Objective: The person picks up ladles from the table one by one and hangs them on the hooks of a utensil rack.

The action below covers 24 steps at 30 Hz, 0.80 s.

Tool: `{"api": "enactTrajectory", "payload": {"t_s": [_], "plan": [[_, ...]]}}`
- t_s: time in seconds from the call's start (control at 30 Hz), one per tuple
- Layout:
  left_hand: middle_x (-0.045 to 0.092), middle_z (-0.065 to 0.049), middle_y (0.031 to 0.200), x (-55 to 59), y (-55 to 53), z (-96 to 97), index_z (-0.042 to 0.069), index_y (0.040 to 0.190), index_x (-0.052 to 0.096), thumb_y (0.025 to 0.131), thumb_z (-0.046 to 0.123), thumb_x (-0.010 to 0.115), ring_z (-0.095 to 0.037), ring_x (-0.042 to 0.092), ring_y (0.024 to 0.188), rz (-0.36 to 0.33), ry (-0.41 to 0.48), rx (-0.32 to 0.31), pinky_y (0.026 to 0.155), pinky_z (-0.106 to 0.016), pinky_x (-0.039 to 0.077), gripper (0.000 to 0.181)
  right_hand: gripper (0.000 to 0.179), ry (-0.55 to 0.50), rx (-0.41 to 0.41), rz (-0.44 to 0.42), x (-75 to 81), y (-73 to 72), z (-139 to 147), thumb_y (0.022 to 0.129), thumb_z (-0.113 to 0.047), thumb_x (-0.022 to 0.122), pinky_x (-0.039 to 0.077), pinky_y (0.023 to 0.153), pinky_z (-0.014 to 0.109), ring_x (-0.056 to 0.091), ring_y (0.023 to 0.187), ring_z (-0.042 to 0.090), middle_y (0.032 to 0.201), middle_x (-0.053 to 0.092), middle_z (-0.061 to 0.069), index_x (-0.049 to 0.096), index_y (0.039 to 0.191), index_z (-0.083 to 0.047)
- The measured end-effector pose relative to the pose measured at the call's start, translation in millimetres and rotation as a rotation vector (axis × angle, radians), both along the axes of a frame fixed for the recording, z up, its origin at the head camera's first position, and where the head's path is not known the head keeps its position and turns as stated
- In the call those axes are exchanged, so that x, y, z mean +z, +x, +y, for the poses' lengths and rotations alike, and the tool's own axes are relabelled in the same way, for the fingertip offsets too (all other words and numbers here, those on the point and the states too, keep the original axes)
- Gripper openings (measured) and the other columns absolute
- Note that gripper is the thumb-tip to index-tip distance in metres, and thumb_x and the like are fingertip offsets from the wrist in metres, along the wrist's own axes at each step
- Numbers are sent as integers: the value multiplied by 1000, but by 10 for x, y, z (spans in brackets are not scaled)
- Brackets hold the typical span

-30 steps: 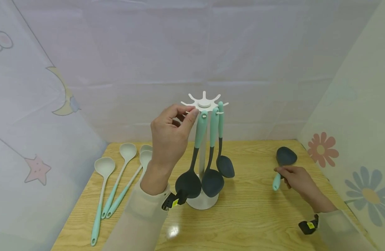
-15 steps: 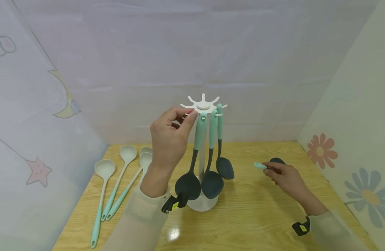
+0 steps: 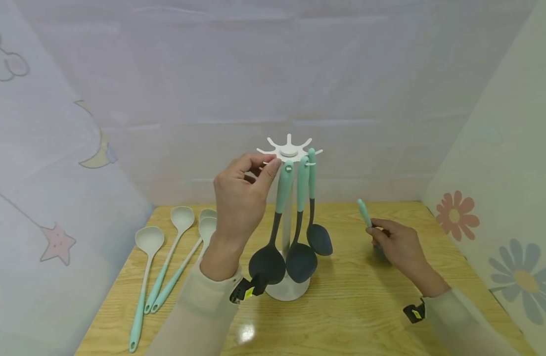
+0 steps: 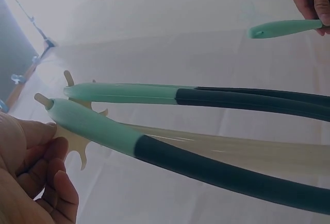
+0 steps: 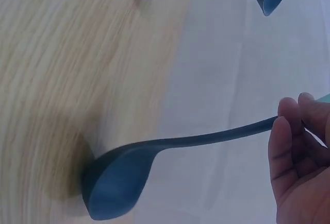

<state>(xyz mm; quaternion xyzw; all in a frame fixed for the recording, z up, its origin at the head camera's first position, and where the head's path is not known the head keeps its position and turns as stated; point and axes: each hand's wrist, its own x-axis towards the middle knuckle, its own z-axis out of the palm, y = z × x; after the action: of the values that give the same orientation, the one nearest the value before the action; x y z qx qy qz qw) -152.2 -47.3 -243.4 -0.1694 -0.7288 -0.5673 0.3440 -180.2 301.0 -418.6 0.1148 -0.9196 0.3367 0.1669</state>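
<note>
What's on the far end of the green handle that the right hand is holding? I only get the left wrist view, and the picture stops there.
Observer: A dark ladle bowl; the right wrist view shows it.
Operator: Okay, is anything lying nearby that I'm missing?
Observer: Yes, the head view shows pale utensils on the table, to the left of the rack.
Operator: And what's at the bottom of that rack?
Observer: A round white base, partly hidden behind the hanging utensils.
</note>
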Motion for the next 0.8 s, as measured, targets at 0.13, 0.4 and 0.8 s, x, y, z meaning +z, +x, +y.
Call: {"api": "enactTrajectory", "payload": {"t_s": [0.13,0.4,0.8], "plan": [[75,-7,89,1,-1,8,6,103,81,97,17,79,-20,62,72,-5,0,-4,59,-24,47,13,28,1,-3,29,54,-26,-67,103,-14,71,50,55,22,69,67,15,82,76,8,74,124,4],[75,-6,89,2,-17,26,6,102,80,97,17,79,-15,60,71,6,-5,-9,59,-24,47,13,23,-2,16,152,264,-91,-246,99,-7,74,49,52,21,65,63,10,75,73,4,76,119,4],[75,-7,88,-26,-28,17,5,103,80,97,16,78,-16,59,70,12,-9,-8,58,-24,46,12,25,-110,128,215,902,-230,-680,104,-10,68,48,53,17,67,67,14,94,79,14,76,124,1]]}}
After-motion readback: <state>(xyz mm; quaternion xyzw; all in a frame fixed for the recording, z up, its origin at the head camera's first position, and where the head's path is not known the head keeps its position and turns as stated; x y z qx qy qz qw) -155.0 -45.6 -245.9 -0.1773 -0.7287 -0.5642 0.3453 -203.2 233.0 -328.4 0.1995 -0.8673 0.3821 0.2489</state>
